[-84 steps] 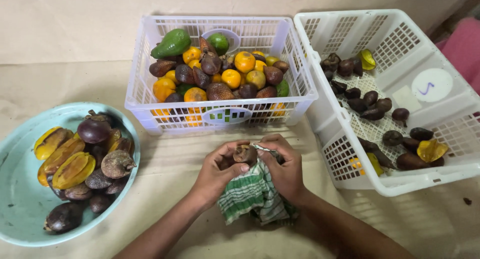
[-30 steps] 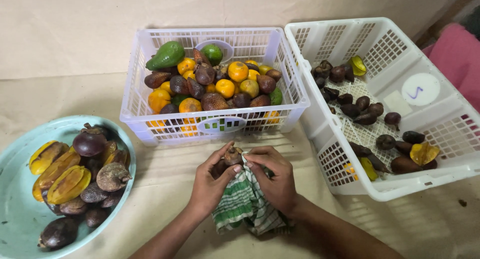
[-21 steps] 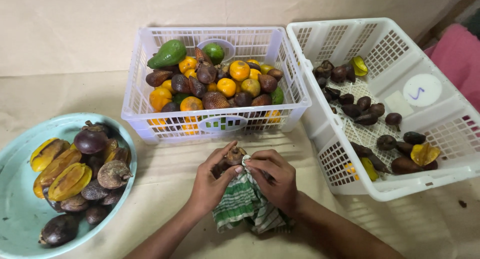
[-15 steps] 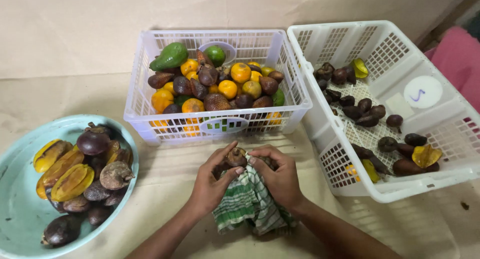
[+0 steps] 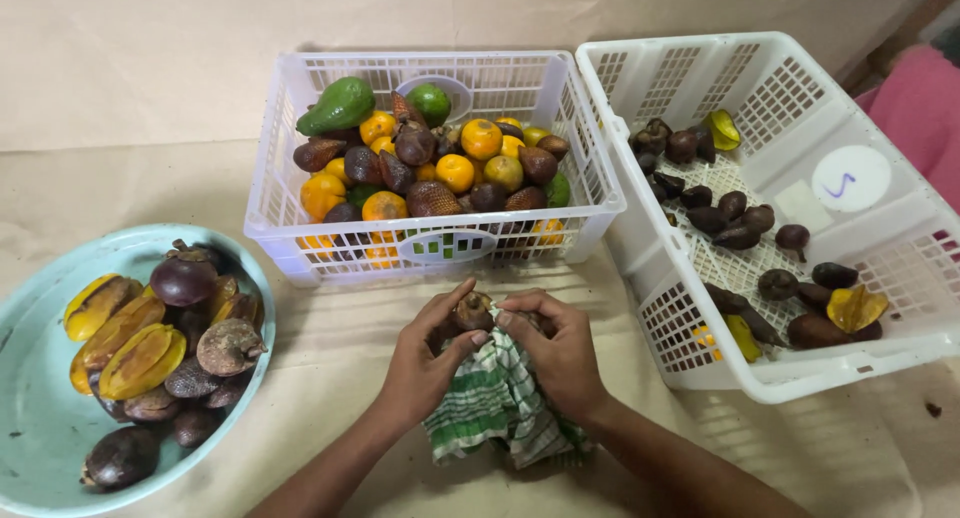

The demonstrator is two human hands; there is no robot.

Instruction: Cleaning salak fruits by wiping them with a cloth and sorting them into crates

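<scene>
Fruit point(image 5: 473, 310), small, brown and round, sits pinched between both hands at the centre of the view, just in front of the middle crate. The left hand point(image 5: 425, 353) curls its fingers around the fruit's near side, thumb raised at 12 o'clock above it. The right hand point(image 5: 558, 353) presses a cloth point(image 5: 495, 403), green and white checked, against the fruit, fingers clenched over the fabric; the cloth hangs down from both hands toward 6 o'clock onto the table point(image 5: 150, 128).

At 12 o'clock from the hands stands the middle crate point(image 5: 440, 246), white plastic lattice, heaped with orange round fruits, brown scaly ones, a green avocado-shaped fruit at its 10 o'clock corner and a green round one at the back. At 2 o'clock lies a second crate point(image 5: 700, 363), tilted, with dark brown fruits scattered along its floor, yellow star-shaped pieces at its near and far ends, and a white disc on its right wall. At 9 o'clock rests a bowl point(image 5: 40, 418), pale blue, with yellow ribbed fruits on its left, dark purple and brown ones piled to the right and near edge.

Compared with half a second earlier, the hands hold almost the same place, the left thumb now lifted higher over the fruit; crates and bowl have barely shifted in the view.
</scene>
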